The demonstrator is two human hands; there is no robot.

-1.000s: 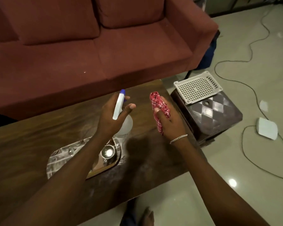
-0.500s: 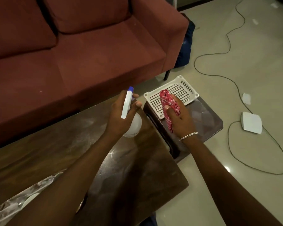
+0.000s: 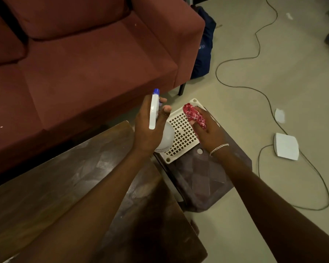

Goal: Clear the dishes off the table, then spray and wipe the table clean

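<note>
Cloth (image 3: 195,114), seemingly soft and light, is bunched in the gripping right hand (image 3: 211,133); the left hand (image 3: 147,130) clasps the stiff-looking spray bottle (image 3: 153,111) by its neck.

Red sofa (image 3: 84,63); white basket (image 3: 180,137) on stool (image 3: 203,179); cable (image 3: 256,34).

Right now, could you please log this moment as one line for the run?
left hand: holds spray bottle | right hand: holds red cloth | both above white tray on stool | table: whitish smears
</note>
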